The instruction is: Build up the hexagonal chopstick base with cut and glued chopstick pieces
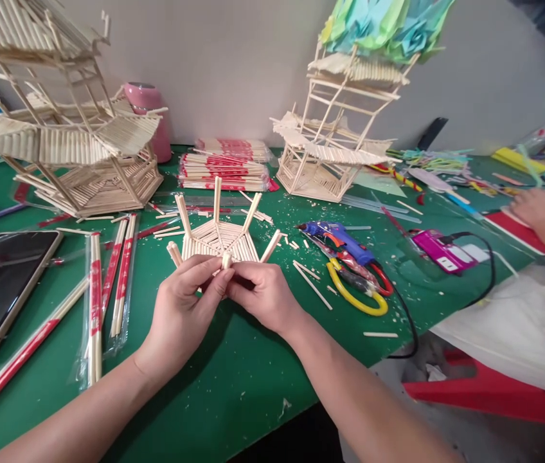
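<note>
Both my hands meet at the near edge of a small polygonal base of wooden sticks (219,236), which has several short posts standing up around its rim. My left hand (186,305) pinches a short wooden stick post (227,260) at that near edge. Pressed against the same post from the other side are the thumb and fingers of my right hand (265,292). The post's lower end is hidden behind my fingers. To the right lie a blue glue gun (340,241) and yellow-handled pliers (357,299), apart from my hands.
Stick pagoda models stand at back left (65,148) and back right (335,148). Between them lie packs of chopsticks (224,170). Wrapped chopsticks (95,302) and a phone (5,289) lie left. A pink power strip (441,251) and another person's hand (540,209) are at right.
</note>
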Action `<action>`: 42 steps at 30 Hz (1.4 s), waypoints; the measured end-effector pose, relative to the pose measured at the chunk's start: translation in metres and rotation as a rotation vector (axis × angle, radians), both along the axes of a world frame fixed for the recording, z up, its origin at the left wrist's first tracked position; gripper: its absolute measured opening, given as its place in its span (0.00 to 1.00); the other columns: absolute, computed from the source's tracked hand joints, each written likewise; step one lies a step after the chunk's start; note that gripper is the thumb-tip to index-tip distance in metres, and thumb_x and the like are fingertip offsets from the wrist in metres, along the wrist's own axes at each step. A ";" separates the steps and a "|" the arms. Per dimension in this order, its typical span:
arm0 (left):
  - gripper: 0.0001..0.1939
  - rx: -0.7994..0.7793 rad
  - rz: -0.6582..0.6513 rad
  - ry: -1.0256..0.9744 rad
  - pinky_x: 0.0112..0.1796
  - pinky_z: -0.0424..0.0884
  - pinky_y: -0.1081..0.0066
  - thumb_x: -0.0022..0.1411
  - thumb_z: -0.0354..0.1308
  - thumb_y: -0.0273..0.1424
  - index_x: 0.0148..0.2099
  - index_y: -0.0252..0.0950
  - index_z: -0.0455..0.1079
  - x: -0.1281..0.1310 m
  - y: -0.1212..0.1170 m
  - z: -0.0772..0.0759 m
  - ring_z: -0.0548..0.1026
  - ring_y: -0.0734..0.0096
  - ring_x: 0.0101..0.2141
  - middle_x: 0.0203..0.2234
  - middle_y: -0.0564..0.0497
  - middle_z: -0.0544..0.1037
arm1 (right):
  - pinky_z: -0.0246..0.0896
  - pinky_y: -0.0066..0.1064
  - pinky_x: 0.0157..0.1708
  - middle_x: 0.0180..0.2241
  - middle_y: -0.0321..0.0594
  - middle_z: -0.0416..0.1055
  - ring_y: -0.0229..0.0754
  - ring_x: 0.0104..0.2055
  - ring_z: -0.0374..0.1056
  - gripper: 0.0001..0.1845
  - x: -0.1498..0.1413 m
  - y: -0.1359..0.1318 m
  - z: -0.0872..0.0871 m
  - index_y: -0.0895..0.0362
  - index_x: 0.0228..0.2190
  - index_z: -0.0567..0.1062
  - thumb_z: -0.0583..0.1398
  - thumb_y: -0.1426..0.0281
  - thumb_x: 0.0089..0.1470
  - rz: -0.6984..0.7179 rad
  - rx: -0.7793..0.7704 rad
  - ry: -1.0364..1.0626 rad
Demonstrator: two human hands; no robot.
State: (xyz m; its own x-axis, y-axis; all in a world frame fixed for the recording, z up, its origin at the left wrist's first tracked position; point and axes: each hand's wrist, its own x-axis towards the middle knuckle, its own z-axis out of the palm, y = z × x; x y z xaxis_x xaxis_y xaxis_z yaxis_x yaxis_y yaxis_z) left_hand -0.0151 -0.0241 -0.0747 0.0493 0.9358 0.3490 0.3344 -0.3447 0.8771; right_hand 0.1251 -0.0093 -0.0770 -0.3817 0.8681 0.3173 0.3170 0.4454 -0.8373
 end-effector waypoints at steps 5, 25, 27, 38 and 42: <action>0.06 0.010 0.020 0.010 0.31 0.69 0.74 0.57 0.55 0.31 0.34 0.36 0.72 0.000 -0.001 0.002 0.72 0.72 0.29 0.30 0.51 0.74 | 0.62 0.24 0.27 0.24 0.34 0.72 0.35 0.27 0.68 0.08 -0.001 0.000 -0.004 0.57 0.26 0.74 0.56 0.71 0.54 0.000 0.002 0.009; 0.10 0.214 0.105 0.254 0.35 0.70 0.72 0.59 0.51 0.30 0.41 0.35 0.71 -0.004 -0.005 0.020 0.74 0.68 0.34 0.34 0.49 0.76 | 0.58 0.22 0.25 0.23 0.34 0.69 0.34 0.25 0.63 0.10 -0.002 -0.001 -0.003 0.58 0.28 0.74 0.55 0.67 0.54 -0.004 -0.016 -0.041; 0.12 0.303 0.098 0.318 0.37 0.70 0.70 0.60 0.50 0.27 0.45 0.35 0.69 -0.005 -0.006 0.023 0.74 0.67 0.36 0.36 0.48 0.76 | 0.56 0.22 0.24 0.21 0.33 0.67 0.33 0.24 0.61 0.11 -0.001 0.000 -0.002 0.58 0.25 0.73 0.55 0.67 0.54 -0.008 -0.011 -0.050; 0.15 0.530 -0.013 0.529 0.35 0.69 0.76 0.59 0.44 0.20 0.45 0.34 0.67 -0.013 0.000 0.029 0.73 0.70 0.37 0.38 0.44 0.73 | 0.54 0.21 0.21 0.18 0.30 0.66 0.32 0.21 0.60 0.11 -0.003 0.001 0.000 0.57 0.20 0.69 0.56 0.69 0.52 -0.040 -0.005 -0.066; 0.15 0.522 -0.007 0.551 0.33 0.70 0.74 0.59 0.43 0.22 0.44 0.37 0.67 -0.014 0.000 0.029 0.74 0.69 0.36 0.38 0.46 0.73 | 0.52 0.21 0.20 0.18 0.30 0.66 0.32 0.20 0.60 0.13 -0.003 0.001 0.001 0.57 0.19 0.69 0.56 0.66 0.52 -0.046 -0.004 -0.074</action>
